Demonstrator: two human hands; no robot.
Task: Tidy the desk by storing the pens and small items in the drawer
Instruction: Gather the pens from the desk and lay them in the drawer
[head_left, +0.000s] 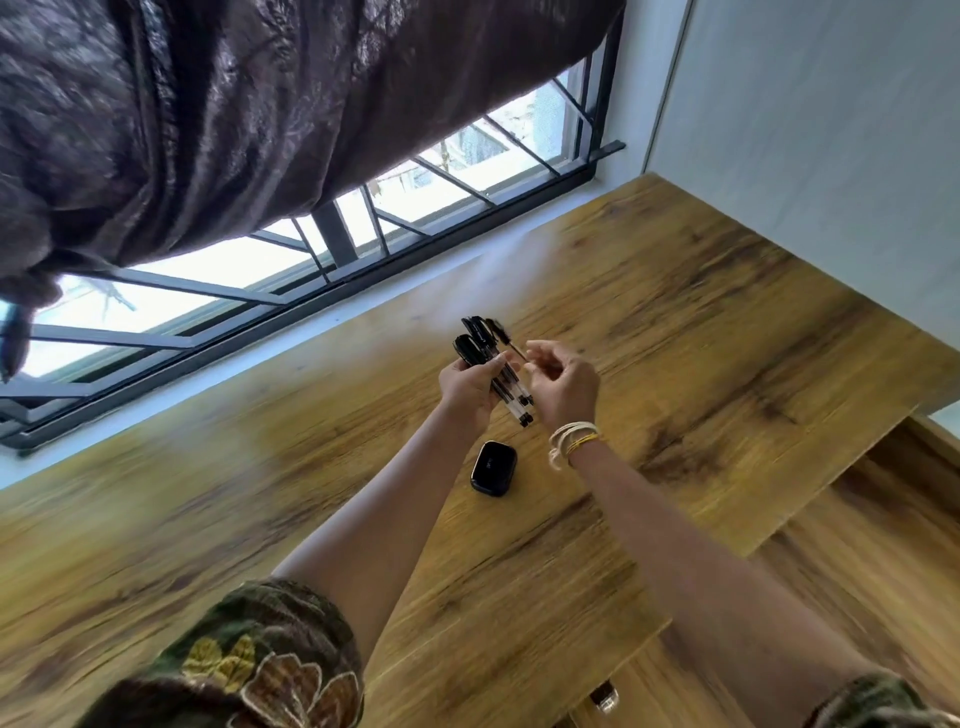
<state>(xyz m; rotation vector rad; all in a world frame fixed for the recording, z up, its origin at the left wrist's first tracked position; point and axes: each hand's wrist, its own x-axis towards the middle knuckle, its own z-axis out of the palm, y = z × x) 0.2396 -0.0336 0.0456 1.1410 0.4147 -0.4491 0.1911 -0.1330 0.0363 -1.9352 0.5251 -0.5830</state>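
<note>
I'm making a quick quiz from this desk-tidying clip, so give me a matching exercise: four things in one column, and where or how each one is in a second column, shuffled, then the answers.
Column one:
1. bundle of black-capped pens
2. small black case
3. thread bracelets
4. dark curtain

Column two:
A. lying on the wooden desk
B. hanging over the barred window
C. held in the left hand
D. worn on the right wrist, below the right hand

Pairs: 1-C, 2-A, 3-D, 4-B
</note>
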